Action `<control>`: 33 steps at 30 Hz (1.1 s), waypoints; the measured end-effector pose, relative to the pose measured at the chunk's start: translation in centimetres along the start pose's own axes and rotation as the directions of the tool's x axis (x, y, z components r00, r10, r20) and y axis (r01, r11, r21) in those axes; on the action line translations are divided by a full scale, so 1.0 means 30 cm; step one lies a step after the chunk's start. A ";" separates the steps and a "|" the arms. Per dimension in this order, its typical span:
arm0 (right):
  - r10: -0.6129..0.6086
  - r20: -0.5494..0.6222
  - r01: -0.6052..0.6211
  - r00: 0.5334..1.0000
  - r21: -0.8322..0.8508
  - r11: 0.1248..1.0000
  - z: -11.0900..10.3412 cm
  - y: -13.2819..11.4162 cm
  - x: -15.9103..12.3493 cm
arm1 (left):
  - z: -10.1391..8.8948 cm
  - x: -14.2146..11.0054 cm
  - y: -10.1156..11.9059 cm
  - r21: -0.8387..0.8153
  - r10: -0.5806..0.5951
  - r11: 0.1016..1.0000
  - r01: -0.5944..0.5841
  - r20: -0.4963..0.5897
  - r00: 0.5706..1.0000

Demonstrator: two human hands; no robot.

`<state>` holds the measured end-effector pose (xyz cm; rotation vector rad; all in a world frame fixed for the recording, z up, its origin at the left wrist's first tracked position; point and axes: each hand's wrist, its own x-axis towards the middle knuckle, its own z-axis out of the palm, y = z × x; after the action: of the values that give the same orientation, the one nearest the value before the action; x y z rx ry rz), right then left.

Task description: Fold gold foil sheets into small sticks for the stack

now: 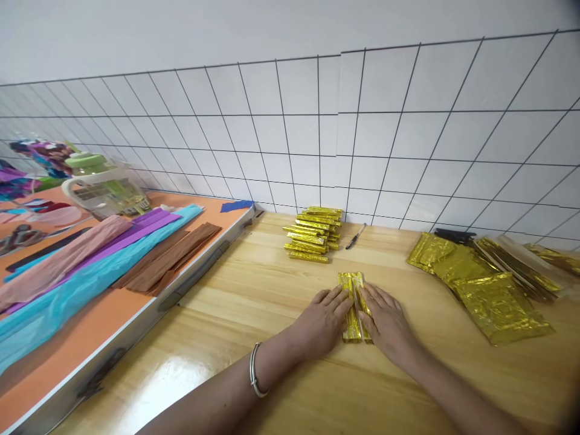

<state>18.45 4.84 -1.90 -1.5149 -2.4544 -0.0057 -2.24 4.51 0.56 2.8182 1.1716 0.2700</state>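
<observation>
A gold foil packet lies on the wooden table, its two long sides folded in toward a pale seam down the middle. My left hand rests flat on its left half, fingers stretched out. On the right half lies my right hand, its fingers also extended and pressing flat. Beyond the hands, toward the wall, sits a stack of narrow folded gold foil strips. A pen lies just right of that stack. Flat, unfolded gold foil packets are spread out to the right.
An orange-topped board with a raised pale edge borders the table on the left, holding brown crepe strips and a turquoise strip. A clear bottle with a green lid stands farther back. The tiled wall closes off the far side.
</observation>
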 end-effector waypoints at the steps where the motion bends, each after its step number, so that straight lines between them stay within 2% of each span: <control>1: 0.006 0.005 -0.006 1.000 -0.001 1.000 -0.002 -0.004 -0.001 | 0.005 -0.002 -0.006 0.001 0.000 1.000 0.000 0.001 1.000; 7: 0.030 0.059 -0.027 0.998 -0.045 0.999 -0.014 -0.026 0.005 | 0.001 -0.008 -0.027 -0.002 0.034 0.999 -0.034 -0.002 0.999; 18: 0.002 0.105 0.005 0.994 -0.064 0.998 -0.022 -0.028 0.006 | -0.029 0.008 -0.021 -0.042 -0.013 0.999 0.011 -0.048 0.999; 33: -0.009 0.082 0.021 0.997 -0.149 0.989 -0.021 -0.046 0.003 | -0.057 0.011 0.013 0.055 -0.100 0.993 0.102 -0.050 0.994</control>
<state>17.32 4.20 -1.10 -1.5862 -2.5812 -0.1365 -2.06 4.48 2.34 2.8040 1.3481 0.3014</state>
